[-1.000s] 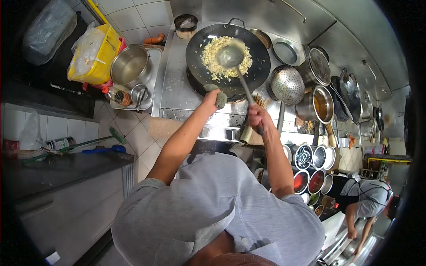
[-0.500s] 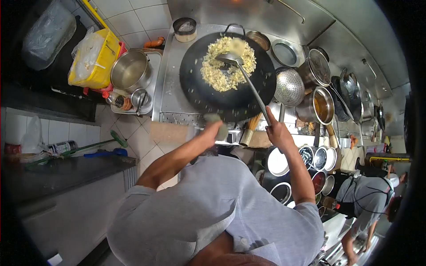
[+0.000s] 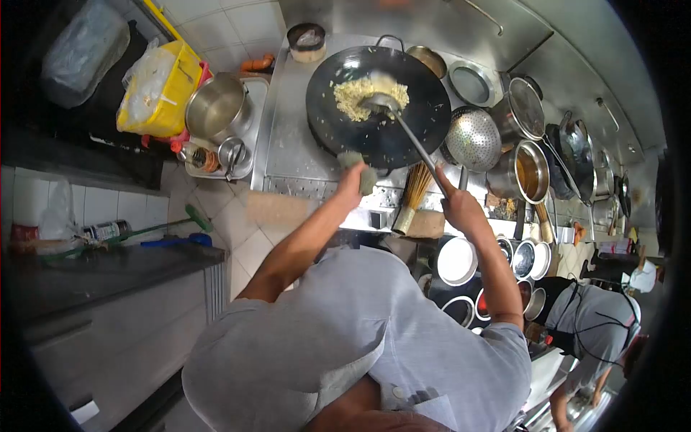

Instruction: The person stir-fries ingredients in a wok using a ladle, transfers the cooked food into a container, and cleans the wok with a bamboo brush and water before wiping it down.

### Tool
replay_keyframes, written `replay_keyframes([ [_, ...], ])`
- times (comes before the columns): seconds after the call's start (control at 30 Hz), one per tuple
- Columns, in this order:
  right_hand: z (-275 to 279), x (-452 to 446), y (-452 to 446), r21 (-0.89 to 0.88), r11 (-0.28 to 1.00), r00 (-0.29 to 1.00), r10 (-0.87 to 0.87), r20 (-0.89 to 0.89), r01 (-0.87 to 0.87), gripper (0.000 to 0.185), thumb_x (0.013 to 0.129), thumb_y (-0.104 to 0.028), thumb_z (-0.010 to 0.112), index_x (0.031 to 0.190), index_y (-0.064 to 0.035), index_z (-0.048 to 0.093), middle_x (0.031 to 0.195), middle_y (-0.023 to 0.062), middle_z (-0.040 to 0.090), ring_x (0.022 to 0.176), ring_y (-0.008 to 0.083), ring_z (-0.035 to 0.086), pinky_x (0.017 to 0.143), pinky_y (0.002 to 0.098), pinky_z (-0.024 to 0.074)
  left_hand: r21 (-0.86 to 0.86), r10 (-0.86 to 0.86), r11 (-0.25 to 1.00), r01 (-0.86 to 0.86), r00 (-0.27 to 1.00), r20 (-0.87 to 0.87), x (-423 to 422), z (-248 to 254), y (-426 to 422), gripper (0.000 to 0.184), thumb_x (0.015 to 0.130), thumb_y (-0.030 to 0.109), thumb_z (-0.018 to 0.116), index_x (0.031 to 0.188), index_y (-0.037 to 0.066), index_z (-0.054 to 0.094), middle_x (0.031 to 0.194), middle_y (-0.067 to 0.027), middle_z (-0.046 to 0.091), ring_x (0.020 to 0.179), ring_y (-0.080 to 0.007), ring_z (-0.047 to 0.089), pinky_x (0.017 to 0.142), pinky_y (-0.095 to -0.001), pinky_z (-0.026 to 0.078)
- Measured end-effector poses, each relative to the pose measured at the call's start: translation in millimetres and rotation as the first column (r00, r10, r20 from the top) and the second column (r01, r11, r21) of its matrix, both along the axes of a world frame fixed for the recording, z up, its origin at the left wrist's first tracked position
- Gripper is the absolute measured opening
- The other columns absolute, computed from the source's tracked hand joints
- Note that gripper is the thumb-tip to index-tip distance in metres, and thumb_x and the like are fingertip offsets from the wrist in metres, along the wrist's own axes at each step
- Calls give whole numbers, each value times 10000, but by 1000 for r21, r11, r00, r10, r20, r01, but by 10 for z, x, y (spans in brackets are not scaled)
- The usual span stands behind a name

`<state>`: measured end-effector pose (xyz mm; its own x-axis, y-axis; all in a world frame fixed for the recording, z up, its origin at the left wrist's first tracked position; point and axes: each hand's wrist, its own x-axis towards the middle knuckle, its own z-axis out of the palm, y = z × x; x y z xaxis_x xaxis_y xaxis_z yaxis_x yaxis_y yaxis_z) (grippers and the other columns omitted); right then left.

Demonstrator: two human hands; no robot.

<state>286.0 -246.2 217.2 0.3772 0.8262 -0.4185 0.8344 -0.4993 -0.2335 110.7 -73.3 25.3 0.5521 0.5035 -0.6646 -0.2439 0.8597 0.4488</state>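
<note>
A black wok (image 3: 428,108) sits on the stove, with a loose heap of pale yellow food bits (image 3: 351,97), like fried rice, in its far half. My left hand (image 3: 350,189) is closed on a grey-green folded cloth (image 3: 367,178) at the near rim of the wok; the wok's near handle is hidden there. Closed round the long handle of a metal ladle (image 3: 413,138), my right hand (image 3: 464,210) is right of the wok. The ladle's bowl rests in the food. A bamboo brush (image 3: 415,191) lies between my hands.
A perforated skimmer (image 3: 473,137) and a pot of brown liquid (image 3: 531,171) are close on the right. Several bowls (image 3: 457,261) stand below them. A steel pot (image 3: 216,108) and yellow basket (image 3: 155,93) are at left. Another person (image 3: 594,317) bends at far right.
The wok has tilted and its food has gathered from a wide ring into a smaller heap. My left hand and cloth have moved up to the wok's near rim. The ladle stays in the food.
</note>
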Motion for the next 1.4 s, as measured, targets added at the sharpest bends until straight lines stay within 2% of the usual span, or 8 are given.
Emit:
replay_keyframes([
  [0.23,478,37,-55,334,884,898,-181,-400,327,735,876,-19,585,1509,-251,291,922,105,679,603,156,564,621,323,526,-115,-52,992,60,996,65,-203,123,-120,125,888,229,551,914,114,593,834,-56,628,755,-197,631,608,-374,527],
  [0.47,-727,256,502,-386,646,-436,-91,-895,658,544,973,-109,458,1483,-225,310,641,-34,411,387,27,314,322,182,281,-13,-30,999,30,999,-12,295,-436,582,86,843,175,592,871,94,591,728,-51,605,577,-208,606,467,-375,477],
  [0.7,-661,-209,821,66,764,439,-296,-848,642,409,972,-119,477,1370,-196,427,634,-48,406,392,27,324,316,182,249,-41,-91,995,89,994,-63,268,-311,607,123,874,195,554,797,99,553,664,-63,565,536,-216,584,461,-366,480],
  [0.8,-931,176,666,-423,742,-386,-237,-891,520,585,952,-94,513,1484,-199,296,634,-37,423,401,55,363,346,226,344,-56,-117,992,117,993,-6,296,-557,617,107,832,204,597,872,105,593,721,-41,610,569,-195,606,433,-379,452],
  [0.97,-583,-80,799,-5,770,351,-296,-888,638,555,959,-104,513,1463,-223,314,620,-44,397,400,48,374,340,209,362,-32,-101,995,98,991,-93,225,-224,562,171,881,252,584,874,82,585,736,-75,608,623,-226,625,506,-381,514],
  [1.23,-966,-168,276,-622,469,-651,-124,-749,627,531,973,-140,490,1473,-179,313,603,-45,392,385,41,361,328,198,332,-55,-66,996,66,998,6,232,-451,578,125,890,226,586,895,102,593,794,-67,632,659,-212,636,527,-379,519],
  [1.3,-301,-525,80,-299,709,17,-402,-916,639,550,944,-73,484,1471,-135,342,587,-57,398,376,50,365,335,213,335,-44,-88,995,89,996,30,83,-375,427,118,893,224,584,896,107,593,805,-64,636,665,-209,635,528,-379,517],
  [1.4,525,-369,-340,-238,882,473,-426,-771,407,642,895,-19,511,1495,-153,326,601,-28,453,399,69,413,371,243,360,-139,-69,989,51,990,-126,-143,739,130,136,904,235,556,848,118,599,782,-52,634,652,-207,620,530,-369,497],
])
